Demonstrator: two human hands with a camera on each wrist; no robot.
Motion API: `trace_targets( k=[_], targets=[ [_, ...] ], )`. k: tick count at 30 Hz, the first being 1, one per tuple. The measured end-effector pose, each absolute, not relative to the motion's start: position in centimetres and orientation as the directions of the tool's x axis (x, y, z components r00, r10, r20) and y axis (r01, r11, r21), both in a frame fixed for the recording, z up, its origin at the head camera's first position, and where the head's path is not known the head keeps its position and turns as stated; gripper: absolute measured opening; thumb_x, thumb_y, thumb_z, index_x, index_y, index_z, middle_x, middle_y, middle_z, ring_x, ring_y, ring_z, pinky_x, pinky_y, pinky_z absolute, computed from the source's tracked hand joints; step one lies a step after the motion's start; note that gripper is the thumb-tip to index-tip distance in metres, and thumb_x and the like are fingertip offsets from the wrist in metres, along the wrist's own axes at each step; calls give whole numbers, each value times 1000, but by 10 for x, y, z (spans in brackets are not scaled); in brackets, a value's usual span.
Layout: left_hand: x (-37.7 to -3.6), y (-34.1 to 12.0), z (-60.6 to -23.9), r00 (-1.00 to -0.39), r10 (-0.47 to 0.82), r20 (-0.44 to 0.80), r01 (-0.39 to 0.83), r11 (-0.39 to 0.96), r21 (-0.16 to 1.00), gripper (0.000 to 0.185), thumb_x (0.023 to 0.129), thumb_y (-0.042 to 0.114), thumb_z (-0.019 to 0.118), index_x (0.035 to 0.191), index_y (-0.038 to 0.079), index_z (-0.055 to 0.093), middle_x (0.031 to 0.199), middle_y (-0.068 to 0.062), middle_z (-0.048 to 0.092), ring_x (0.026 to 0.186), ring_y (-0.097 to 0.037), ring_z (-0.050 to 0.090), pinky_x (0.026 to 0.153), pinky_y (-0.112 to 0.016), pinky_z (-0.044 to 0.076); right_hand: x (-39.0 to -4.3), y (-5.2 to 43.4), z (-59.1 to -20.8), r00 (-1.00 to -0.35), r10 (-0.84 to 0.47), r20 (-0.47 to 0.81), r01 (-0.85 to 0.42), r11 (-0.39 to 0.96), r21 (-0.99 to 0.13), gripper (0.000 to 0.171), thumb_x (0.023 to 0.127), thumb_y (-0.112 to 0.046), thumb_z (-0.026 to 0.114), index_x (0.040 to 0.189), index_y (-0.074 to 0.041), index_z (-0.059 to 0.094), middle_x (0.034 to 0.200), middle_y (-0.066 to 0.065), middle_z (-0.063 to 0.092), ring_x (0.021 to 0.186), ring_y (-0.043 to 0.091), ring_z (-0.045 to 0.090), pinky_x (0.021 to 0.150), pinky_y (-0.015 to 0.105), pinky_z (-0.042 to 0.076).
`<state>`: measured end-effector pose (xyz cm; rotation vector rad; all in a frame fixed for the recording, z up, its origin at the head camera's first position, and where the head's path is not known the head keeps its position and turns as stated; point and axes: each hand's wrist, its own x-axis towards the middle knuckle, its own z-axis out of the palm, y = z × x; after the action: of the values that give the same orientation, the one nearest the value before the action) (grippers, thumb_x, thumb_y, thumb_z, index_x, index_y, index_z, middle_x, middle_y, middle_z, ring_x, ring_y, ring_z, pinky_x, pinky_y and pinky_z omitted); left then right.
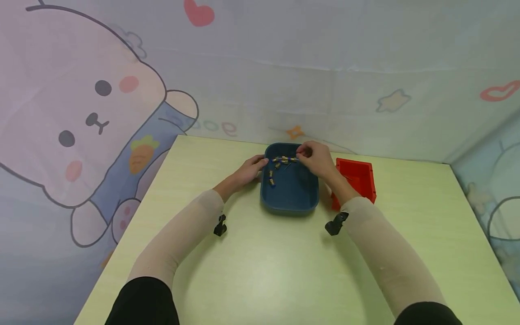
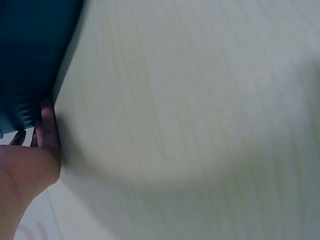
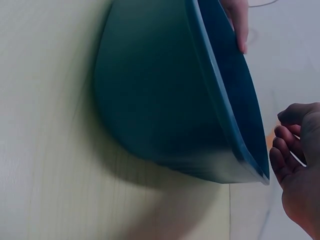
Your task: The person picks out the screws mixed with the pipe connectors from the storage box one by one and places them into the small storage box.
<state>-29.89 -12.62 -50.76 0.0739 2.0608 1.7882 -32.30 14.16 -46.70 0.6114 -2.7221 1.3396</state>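
Observation:
A dark blue bin (image 1: 293, 192) stands at the back middle of the table. My left hand (image 1: 250, 170) holds its left wall, the thumb at the rim and the fingers (image 2: 48, 125) against the outside. Over the bin's back right corner is my right hand (image 1: 318, 159), fingers curled and thumb close to the index finger. In the right wrist view this hand (image 3: 302, 155) is beside the rim; whether something small sits between its fingertips cannot be made out. Small brass-coloured pieces with blue bands (image 1: 284, 159) lie inside the bin, at its back and left (image 1: 271, 178).
A red open box (image 1: 357, 177) stands right of the bin, partly hidden by my right forearm. The pale wood-grain table (image 1: 260, 271) ends behind the bin at a printed cloth backdrop (image 1: 345, 67). Black clips (image 1: 336, 224) hang at both wrists.

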Motion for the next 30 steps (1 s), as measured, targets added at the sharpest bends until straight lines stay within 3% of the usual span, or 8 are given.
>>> trace_targets(
  k=[19, 30],
  targets=[
    [-299, -128, -510, -917, 301, -263, -220, 168, 961, 61, 115, 41, 46, 165, 10, 34, 162, -13, 44, 150, -31, 43, 112, -49, 49, -331, 111, -475, -923, -320, 211, -358, 523, -773, 15, 100, -9, 72, 111, 2, 74, 104, 20, 72, 96, 34, 68, 89, 46, 56],
    [-299, -127, -511, -920, 304, -249, -204, 172, 964, 60, 115, 42, 46, 165, 11, 35, 163, -13, 44, 150, -30, 43, 109, -47, 51, -338, 113, -477, -906, -381, 182, -392, 600, -698, 16, 100, -9, 71, 111, 3, 73, 104, 20, 71, 95, 34, 68, 88, 48, 56]
  ],
)
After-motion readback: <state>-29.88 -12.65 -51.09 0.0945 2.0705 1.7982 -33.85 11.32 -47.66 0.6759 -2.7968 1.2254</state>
